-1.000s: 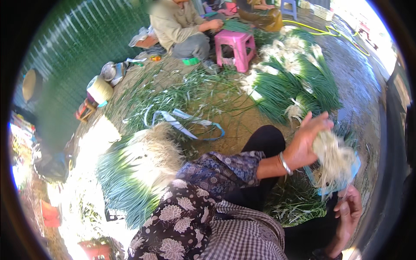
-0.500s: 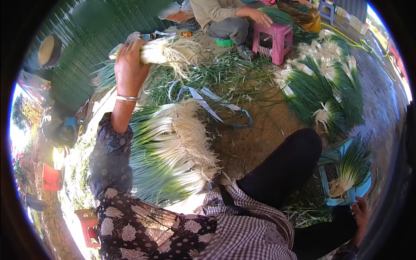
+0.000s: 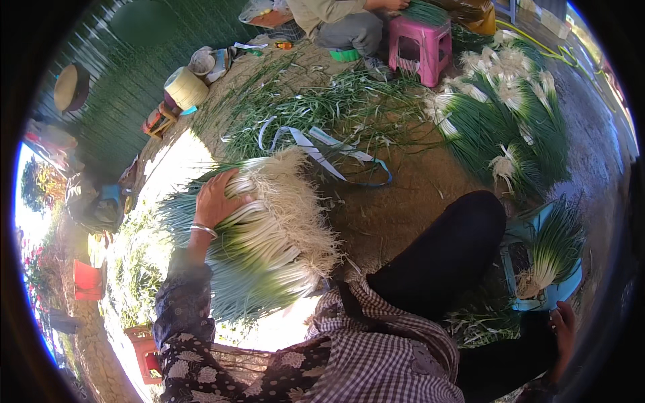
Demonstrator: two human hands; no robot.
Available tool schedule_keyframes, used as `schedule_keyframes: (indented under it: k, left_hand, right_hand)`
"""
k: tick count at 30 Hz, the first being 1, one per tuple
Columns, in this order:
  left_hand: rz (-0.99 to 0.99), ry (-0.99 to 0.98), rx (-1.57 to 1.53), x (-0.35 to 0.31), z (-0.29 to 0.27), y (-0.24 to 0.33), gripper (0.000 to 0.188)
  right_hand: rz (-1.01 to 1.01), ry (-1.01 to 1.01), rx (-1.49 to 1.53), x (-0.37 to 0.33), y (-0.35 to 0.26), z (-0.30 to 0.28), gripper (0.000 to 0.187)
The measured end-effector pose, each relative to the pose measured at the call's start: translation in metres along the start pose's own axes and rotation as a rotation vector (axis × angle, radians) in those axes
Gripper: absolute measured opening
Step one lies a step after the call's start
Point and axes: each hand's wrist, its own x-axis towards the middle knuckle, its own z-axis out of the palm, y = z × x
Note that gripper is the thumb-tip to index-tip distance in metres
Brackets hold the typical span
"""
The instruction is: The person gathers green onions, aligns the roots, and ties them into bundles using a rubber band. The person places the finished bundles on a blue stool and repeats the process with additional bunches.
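Observation:
My left hand point(image 3: 216, 199) is closed round the white stems of a bunch of green onions point(image 3: 243, 180), down at the far end of a large pile of green onions point(image 3: 269, 235). The pile's pale roots face right and its green leaves trail left. My right hand point(image 3: 563, 330) rests by my black-clad knee at the lower right, its fingers loosely bent and apart, holding nothing I can see. Just beyond it, a bundle of green onions point(image 3: 547, 258) lies on a light blue tray point(image 3: 568, 287).
Several green onion bundles point(image 3: 504, 101) lie at the right back. A person sits behind a pink stool point(image 3: 422, 50) with onions on it. Loose leaves point(image 3: 322, 111) and a white-and-blue strap point(image 3: 312, 149) are on the ground. At left stand a cream-coloured roll point(image 3: 186, 88) and a red bucket point(image 3: 88, 281).
My left hand has come down from raised in the air, bringing the bunch of green onions onto the pile's far end. My right hand has stayed near my knee.

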Motion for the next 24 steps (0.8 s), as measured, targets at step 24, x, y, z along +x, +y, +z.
schedule_keyframes:
  k: [24]
  left_hand:
    - [0.243,-1.334,-1.557,-0.049,0.125,0.527,0.021]
  right_hand:
    - [-0.284,0.167,0.117,-0.058,-0.071,0.057,0.031]
